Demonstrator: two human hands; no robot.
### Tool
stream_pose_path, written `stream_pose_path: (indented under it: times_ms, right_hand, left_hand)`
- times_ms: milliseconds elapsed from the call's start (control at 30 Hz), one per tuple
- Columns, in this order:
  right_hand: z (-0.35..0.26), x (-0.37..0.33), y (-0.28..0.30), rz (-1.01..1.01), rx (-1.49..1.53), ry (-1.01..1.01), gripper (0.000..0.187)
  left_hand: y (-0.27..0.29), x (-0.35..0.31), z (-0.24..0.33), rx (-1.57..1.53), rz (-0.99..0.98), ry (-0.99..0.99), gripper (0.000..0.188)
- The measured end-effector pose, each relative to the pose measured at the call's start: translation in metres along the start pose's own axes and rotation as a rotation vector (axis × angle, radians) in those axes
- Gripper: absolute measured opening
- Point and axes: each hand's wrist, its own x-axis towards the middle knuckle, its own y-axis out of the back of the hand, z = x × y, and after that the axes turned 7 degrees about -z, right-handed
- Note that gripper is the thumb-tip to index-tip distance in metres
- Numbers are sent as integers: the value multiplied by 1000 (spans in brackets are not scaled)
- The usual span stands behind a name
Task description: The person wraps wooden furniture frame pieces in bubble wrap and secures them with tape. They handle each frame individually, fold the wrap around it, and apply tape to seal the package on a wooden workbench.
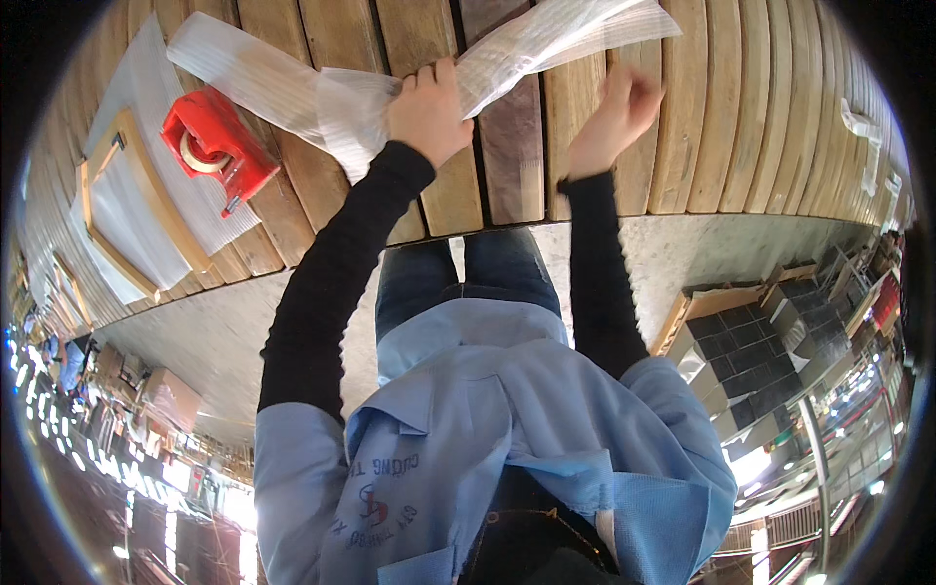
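On the slatted wooden table, my left hand is closed over the middle of a bundle of white foam wrap. The wrap's two arms spread out to the left and to the upper right, and whatever may lie inside is hidden. My right hand is raised off to the right of the wrap, apart from it. Its fingers are curled in and slightly blurred; anything between them is too small to make out. Left of the wrap lies a red tape dispenser with a roll of tape in it.
A light wooden frame rests on a flat white foam sheet at the left. Scraps of white wrap lie at the far right of the table. Boxes of dark square pieces stand on the floor behind at the right.
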Motion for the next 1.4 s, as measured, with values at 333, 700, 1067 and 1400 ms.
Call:
stream_pose_path:
  times_ms: [333, 700, 1067, 1400]
  right_hand:
    - [-116, -119, 24, -872, -138, -51, 103]
    - [-226, -79, -25, -1064, -40, 280, 117]
    - [-170, -56, -57, -1224, 430, -157, 66]
    - [-149, -115, -42, -538, 369, -165, 31]
  left_hand:
    - [214, -20, 40, -663, -375, -189, 66]
    - [269, -86, 24, -1727, -186, -317, 45]
    - [197, -82, -37, -1747, 39, -248, 40]
    - [149, -52, -26, -1946, 98, 125, 42]
